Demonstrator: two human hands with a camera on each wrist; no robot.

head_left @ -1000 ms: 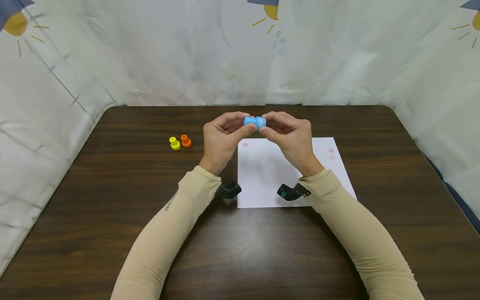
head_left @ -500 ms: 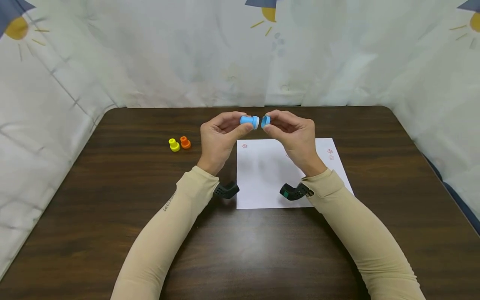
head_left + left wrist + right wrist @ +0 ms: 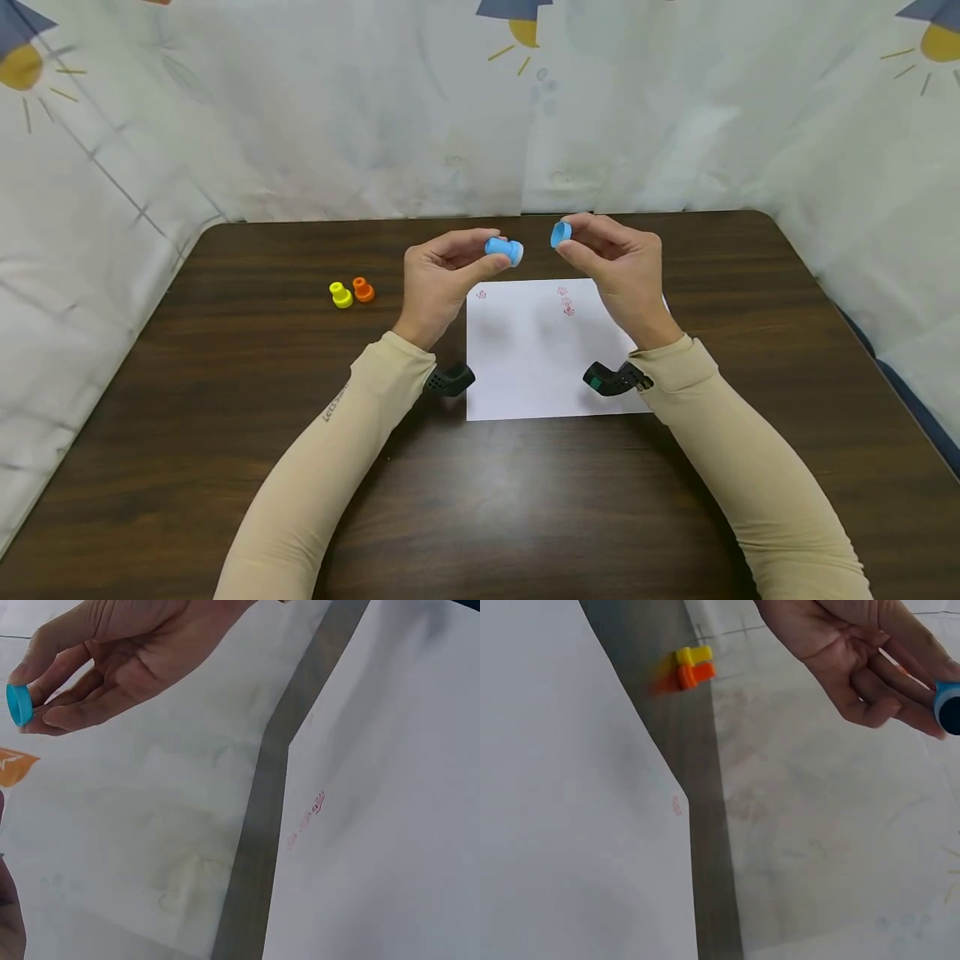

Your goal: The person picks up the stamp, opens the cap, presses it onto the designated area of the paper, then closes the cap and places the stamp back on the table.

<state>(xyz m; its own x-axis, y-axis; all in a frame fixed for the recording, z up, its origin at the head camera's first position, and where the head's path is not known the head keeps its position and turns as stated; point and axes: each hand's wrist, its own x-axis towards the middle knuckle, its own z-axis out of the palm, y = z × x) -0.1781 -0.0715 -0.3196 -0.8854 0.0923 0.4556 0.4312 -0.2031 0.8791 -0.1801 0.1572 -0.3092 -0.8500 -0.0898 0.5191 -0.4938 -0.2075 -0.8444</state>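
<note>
Pinching blue stamp [image 3: 504, 250] btwn thumb & fingers, L hand [image 3: 444, 279] is holding it up off table [image 3: 480, 508]; R hand [image 3: 624, 268] is pinching blue cap [image 3: 560, 234], keeping it apart, to stamp's R. Yellow stamp [image 3: 341, 294] & orange stamp [image 3: 363, 290] are sitting side by side, L of L hand. Paper [image 3: 536, 362] w/ red prints [image 3: 567, 302] is lying flat, R hand partly blocking it.

A brown table [image 3: 480, 508] spread across the lower frame. Left of centre I saw a yellow stamp [image 3: 341, 295] just beside an orange stamp [image 3: 363, 290]. Near the middle lay white paper [image 3: 525, 367], red prints [image 3: 566, 302] near its top edge. A pale curtain [image 3: 337, 125] hung across the top, with suns [image 3: 941, 42] at upper left, top centre and upper right.
</note>
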